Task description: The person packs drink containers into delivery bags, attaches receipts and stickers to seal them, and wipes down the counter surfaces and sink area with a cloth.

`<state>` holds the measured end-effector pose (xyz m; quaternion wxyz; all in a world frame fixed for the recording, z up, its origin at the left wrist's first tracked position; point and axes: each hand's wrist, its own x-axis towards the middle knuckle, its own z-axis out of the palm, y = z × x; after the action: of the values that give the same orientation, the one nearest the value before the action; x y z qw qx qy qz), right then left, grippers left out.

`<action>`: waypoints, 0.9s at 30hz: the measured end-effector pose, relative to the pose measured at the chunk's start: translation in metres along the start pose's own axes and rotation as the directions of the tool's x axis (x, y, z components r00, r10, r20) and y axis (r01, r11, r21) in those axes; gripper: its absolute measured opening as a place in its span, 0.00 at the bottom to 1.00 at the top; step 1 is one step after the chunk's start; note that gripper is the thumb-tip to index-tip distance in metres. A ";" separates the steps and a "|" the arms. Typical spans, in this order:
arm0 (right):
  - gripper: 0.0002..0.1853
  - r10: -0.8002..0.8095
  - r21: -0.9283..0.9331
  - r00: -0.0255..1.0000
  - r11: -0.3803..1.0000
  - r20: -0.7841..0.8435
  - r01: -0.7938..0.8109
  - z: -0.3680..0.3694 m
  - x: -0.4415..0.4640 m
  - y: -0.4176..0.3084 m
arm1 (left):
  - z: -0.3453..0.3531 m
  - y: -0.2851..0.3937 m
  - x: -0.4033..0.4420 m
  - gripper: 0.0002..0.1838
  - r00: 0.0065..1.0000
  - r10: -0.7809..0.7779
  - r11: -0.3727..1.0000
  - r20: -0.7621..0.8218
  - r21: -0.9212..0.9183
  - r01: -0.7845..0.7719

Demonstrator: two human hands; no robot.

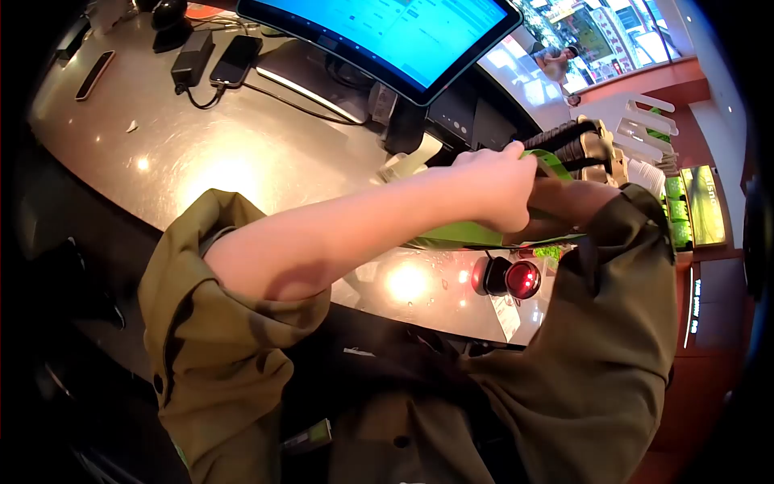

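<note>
My left hand [501, 185] reaches across to the right over the counter, its fingers curled closed at the edge of a green bag [461, 235]. A strip of the same green shows just past my knuckles. My right hand [571, 202] is beside it, at the bag's far end. The left hand and the shadow hide most of its fingers, so its grip cannot be made out. Below the bag, a black scanner [522, 279] with a red glow stands on the counter.
The metal counter [161, 161] carries a monitor [395, 40], a phone [235, 61] with a cable, a black adapter [193, 58] and another slim phone-like device [95, 75]. Stacked cups [568, 145] and white holders [641, 133] stand at the right. People are visible beyond.
</note>
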<state>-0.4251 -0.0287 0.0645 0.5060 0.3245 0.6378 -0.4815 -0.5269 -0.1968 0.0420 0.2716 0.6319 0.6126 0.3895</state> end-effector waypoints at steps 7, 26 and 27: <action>0.25 -0.025 -0.258 0.995 0.966 -0.096 0.000 0.021 -0.035 -0.006 | 0.005 0.006 0.024 0.26 0.997 -0.066 0.998 0.030 0.014 0.066; 0.23 -0.241 -0.937 0.936 0.300 -0.255 -0.178 0.063 0.044 -0.035 | 0.010 -0.012 -0.006 0.32 0.987 0.140 0.988 -0.076 -0.048 -0.144; 0.23 -0.264 -0.940 0.928 0.287 -0.262 -0.184 0.064 0.043 -0.035 | 0.012 -0.019 -0.007 0.31 0.960 0.243 0.970 -0.141 0.036 -0.241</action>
<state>-0.4476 -0.1035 0.0314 0.4562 0.0251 0.8879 0.0530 -0.5274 -0.2004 0.0184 0.1709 0.6745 0.5525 0.4589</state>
